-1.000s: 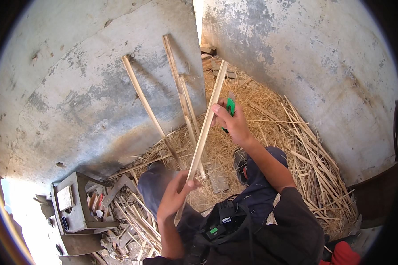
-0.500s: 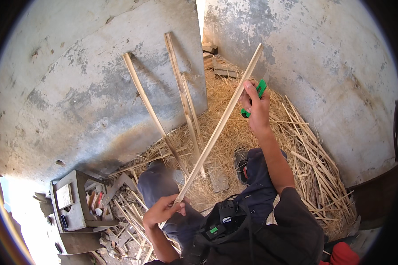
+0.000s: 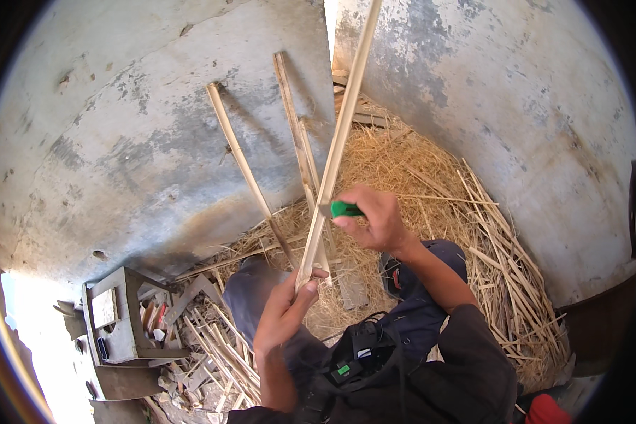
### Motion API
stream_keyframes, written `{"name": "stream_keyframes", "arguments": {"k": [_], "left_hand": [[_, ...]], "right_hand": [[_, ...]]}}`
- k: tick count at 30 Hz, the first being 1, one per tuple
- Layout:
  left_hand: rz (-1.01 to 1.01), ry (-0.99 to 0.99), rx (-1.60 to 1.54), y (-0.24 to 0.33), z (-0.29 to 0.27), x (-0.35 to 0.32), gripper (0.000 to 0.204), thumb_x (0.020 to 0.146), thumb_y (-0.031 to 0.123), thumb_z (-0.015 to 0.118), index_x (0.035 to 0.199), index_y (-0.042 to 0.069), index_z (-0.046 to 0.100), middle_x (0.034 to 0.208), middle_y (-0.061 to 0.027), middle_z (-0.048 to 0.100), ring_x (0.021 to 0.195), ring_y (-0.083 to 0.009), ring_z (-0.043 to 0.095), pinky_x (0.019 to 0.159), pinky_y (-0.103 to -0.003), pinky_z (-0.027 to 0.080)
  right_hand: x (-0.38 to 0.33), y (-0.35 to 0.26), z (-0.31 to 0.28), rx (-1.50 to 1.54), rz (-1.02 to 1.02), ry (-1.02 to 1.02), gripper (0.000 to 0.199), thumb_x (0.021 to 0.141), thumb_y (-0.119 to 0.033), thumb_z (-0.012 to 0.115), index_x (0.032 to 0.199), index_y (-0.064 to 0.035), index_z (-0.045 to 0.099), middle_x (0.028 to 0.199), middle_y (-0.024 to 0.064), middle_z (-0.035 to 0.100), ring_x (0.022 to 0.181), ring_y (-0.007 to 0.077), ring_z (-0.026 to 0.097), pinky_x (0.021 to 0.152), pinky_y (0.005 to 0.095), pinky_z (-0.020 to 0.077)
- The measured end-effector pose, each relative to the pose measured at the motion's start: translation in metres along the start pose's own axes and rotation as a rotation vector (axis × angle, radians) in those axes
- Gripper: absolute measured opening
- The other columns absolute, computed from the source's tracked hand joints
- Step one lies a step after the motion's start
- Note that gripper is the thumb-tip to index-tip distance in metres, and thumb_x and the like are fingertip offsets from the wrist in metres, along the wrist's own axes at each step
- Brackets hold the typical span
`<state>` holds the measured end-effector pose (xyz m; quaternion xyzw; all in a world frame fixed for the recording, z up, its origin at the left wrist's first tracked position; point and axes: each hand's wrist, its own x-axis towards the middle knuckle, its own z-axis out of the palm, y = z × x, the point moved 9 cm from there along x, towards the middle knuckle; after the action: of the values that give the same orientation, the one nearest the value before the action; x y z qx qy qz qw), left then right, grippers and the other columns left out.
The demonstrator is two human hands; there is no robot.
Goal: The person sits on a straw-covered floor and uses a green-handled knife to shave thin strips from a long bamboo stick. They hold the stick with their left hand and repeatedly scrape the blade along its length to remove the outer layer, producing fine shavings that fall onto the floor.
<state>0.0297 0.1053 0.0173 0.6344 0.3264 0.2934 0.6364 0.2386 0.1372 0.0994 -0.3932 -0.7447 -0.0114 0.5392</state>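
A person seated on a straw-strewn floor works a long pale cane strip (image 3: 339, 134) with a green-handled knife (image 3: 346, 209), mid-frame. The left hand (image 3: 286, 311) is clenched around the strip's lower end, just below centre, thumb and fingers pinching it against the palm. The right hand (image 3: 374, 222) is closed on the knife, its handle tip showing at the fist's left side and pressed against the strip's right edge; the blade itself is hidden.

The strip rises steeply from the left grip toward the top of the frame, leaning slightly right, and passes out of view near the wall corner (image 3: 330, 42).

The step in hand looks like paring the strip's edge. It calls for a firm anchor low down, the tool kept at a shallow angle to the grain, and strokes run away from the holding hand so a slip does not meet the fingers. The cane is thin and will likely flex, so the two hands are best kept near each other.

The left forearm comes up from the lower edge, wrist bent back; the right arm reaches in from the lower right, elbow bent above the knee (image 3: 438, 261), wrist cocked inward.

Further out, two more strips (image 3: 290, 134) lean against the grey wall (image 3: 120, 141), upper centre. Straw (image 3: 487, 233) heaps at right. A grey box (image 3: 116, 318) of small tools sits lower left, with offcuts (image 3: 219, 353) beside it.
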Motion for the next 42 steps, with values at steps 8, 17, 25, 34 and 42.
{"name": "stream_keyframes", "arguments": {"k": [8, 17, 25, 34, 42], "left_hand": [[0.019, 0.156, -0.073, 0.016, -0.005, 0.004, 0.027, 0.116, 0.023, 0.058, 0.132, 0.003, 0.066, 0.088, 0.0033, 0.055, 0.081, -0.0064, 0.048, 0.074, -0.025, 0.042], [0.021, 0.38, 0.055, 0.031, -0.012, -0.004, 0.034, 0.118, 0.024, 0.055, 0.137, -0.002, 0.066, 0.089, 0.0024, 0.058, 0.077, -0.0069, 0.048, 0.066, -0.026, 0.04], [0.097, 0.44, -0.047, 0.026, -0.015, -0.004, 0.041, 0.119, 0.026, 0.053, 0.146, -0.002, 0.066, 0.087, 0.0047, 0.055, 0.072, -0.0033, 0.046, 0.062, -0.022, 0.038], [0.141, 0.43, -0.037, 0.025, -0.009, -0.002, 0.046, 0.12, 0.03, 0.053, 0.153, -0.002, 0.061, 0.087, 0.0043, 0.055, 0.065, -0.0009, 0.041, 0.056, -0.02, 0.034], [0.122, 0.497, 0.007, 0.033, -0.003, -0.004, 0.043, 0.12, 0.027, 0.052, 0.148, -0.001, 0.066, 0.084, 0.0072, 0.05, 0.074, -0.0031, 0.042, 0.065, -0.023, 0.035]], "right_hand": [[-0.008, -0.034, 0.021, -0.039, -0.188, -0.118, 0.031, 0.096, -0.037, 0.083, 0.106, -0.0076, 0.078, 0.079, 0.0054, 0.067, 0.061, 0.023, 0.067, 0.054, 0.0356, 0.0529], [-0.01, -0.036, 0.024, -0.049, -0.176, -0.105, 0.034, 0.092, -0.036, 0.087, 0.109, -0.0076, 0.08, 0.078, 0.0043, 0.067, 0.061, 0.0214, 0.068, 0.054, 0.0345, 0.0534], [-0.01, -0.036, 0.022, -0.054, -0.173, -0.099, 0.035, 0.093, -0.037, 0.086, 0.109, -0.0063, 0.08, 0.078, 0.0053, 0.069, 0.06, 0.0215, 0.068, 0.053, 0.0341, 0.0531], [-0.012, -0.039, 0.022, -0.036, -0.175, -0.09, 0.032, 0.094, -0.039, 0.084, 0.11, -0.0112, 0.079, 0.076, 0.0022, 0.065, 0.06, 0.0214, 0.067, 0.054, 0.0347, 0.0531], [-0.011, -0.041, 0.018, -0.063, -0.185, -0.086, 0.035, 0.09, -0.037, 0.089, 0.106, -0.0066, 0.08, 0.076, 0.0036, 0.068, 0.058, 0.0197, 0.066, 0.052, 0.0331, 0.0514]]}}
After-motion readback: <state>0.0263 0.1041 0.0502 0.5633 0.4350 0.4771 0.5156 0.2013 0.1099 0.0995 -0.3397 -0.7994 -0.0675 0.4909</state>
